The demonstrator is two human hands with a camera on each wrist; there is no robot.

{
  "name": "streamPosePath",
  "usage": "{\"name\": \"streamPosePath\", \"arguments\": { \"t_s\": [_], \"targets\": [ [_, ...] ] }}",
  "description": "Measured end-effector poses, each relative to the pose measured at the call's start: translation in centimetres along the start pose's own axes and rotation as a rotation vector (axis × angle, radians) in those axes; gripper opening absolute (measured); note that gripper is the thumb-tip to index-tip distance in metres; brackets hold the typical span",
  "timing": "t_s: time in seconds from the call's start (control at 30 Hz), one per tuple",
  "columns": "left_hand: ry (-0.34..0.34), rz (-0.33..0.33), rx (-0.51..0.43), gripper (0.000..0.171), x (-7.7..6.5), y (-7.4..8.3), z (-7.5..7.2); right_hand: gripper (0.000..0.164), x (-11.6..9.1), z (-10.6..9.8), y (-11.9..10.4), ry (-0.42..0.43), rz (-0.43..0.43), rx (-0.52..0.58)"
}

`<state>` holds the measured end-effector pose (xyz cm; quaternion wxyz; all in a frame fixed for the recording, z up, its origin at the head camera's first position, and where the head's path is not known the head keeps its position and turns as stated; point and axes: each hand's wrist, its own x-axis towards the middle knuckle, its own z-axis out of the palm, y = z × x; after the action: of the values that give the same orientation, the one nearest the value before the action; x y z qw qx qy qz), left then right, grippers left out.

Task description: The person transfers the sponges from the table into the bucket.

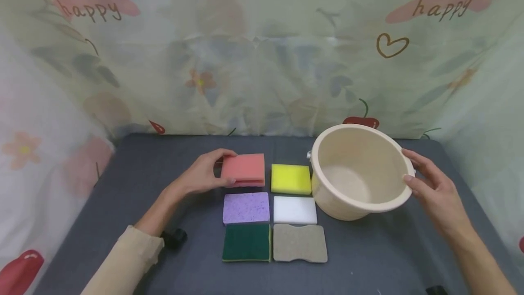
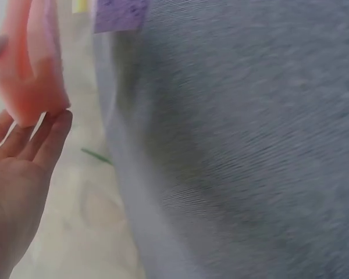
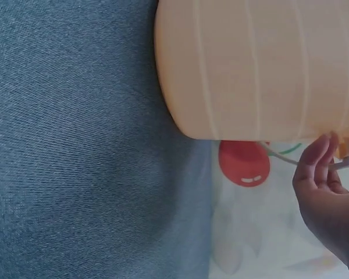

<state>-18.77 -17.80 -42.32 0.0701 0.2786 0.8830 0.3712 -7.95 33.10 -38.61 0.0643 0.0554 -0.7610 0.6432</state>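
Observation:
My left hand [image 1: 200, 174] grips a pink sponge [image 1: 244, 167], with the thumb at its near edge and the fingers at its far side. The left wrist view shows this sponge [image 2: 41, 87] as two layers with a gap between them. To its right lies a yellow sponge [image 1: 291, 179], beside a cream bucket [image 1: 333, 201]. On the bucket's right rim, my right hand [image 1: 438, 195] holds with thumb and fingers. The bucket leans a little, its mouth facing up and towards me. In the right wrist view, a thin handle [image 3: 285, 158] passes by the fingers.
Nearer me lie a purple speckled sponge [image 1: 246, 208], a white sponge [image 1: 294, 210], a dark green scouring sponge [image 1: 247, 242] and a grey notched pad [image 1: 300, 243]. A dark grey cloth [image 1: 196, 258] covers the table. Printed curtains [image 1: 254, 81] hang behind and at both sides.

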Motion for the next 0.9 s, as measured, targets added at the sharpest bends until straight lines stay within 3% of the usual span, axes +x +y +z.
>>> {"name": "streamPosePath", "arguments": {
  "t_s": [0.27, 0.53, 0.73, 0.9],
  "targets": [
    [0.029, 0.057, -0.016, 0.071, 0.5, 1.4, -1.7, 0.053, -0.2, 0.4, 0.7, 0.036, -0.019, -0.048],
    [0.053, 0.134, -0.021, 0.065, 1.5, 4.3, -2.8, 0.053, -0.2, 0.5, 0.4, 0.075, 0.029, -0.199],
    [0.038, 0.213, -0.048, 0.063, 2.8, 6.1, -3.3, 0.055, -0.2, 0.4, 0.4, 0.039, 0.044, -0.294],
    [0.028, 0.263, -0.062, 0.061, 4.0, 7.6, -3.4, 0.055, -0.3, 0.3, 0.4, 0.002, 0.032, -0.169]
  ]
}}
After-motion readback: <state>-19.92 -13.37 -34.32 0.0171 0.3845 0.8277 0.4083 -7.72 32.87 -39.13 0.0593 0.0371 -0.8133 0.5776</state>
